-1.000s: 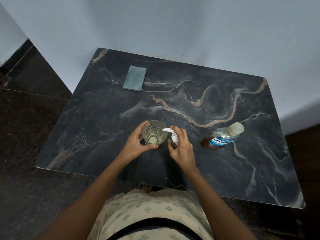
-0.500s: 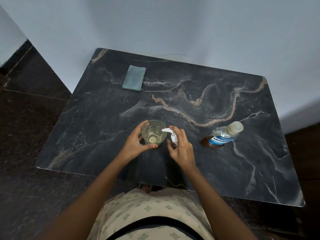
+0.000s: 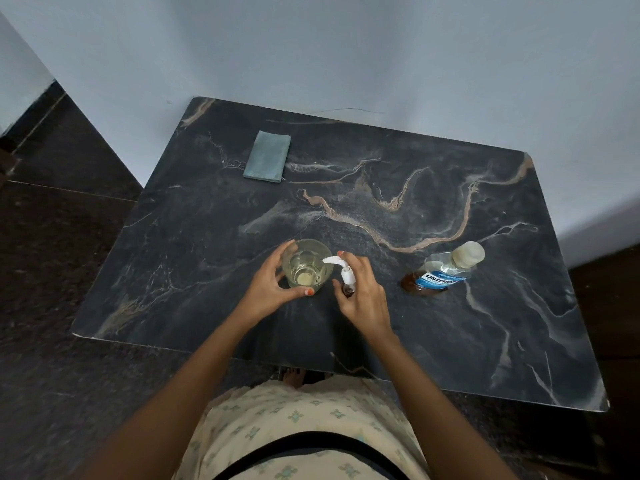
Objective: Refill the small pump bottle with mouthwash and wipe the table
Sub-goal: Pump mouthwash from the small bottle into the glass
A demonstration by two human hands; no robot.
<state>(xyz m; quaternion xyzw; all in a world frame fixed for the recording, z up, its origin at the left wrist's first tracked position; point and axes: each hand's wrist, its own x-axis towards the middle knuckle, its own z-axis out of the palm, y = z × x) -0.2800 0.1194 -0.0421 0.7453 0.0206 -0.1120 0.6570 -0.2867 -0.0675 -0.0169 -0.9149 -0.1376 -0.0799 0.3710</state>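
Note:
A clear drinking glass (image 3: 307, 265) with a little pale liquid stands on the dark marble table (image 3: 381, 216). My left hand (image 3: 268, 289) is wrapped around the glass. Right beside it stands the small pump bottle (image 3: 347, 279), brown with a white pump head whose nozzle reaches over the glass rim. My right hand (image 3: 363, 296) grips that bottle, index finger raised beside the pump. The mouthwash bottle (image 3: 441, 271), clear with a blue label and a pale cap, stands apart to the right.
A folded grey-green cloth (image 3: 267, 156) lies at the table's back left, near the pale wall (image 3: 346, 46). Dark floor runs along the left and front edges. My patterned clothing is at the bottom of the view.
Almost nothing: both hands stay on the glass and the pump bottle, with the nozzle still over the glass rim.

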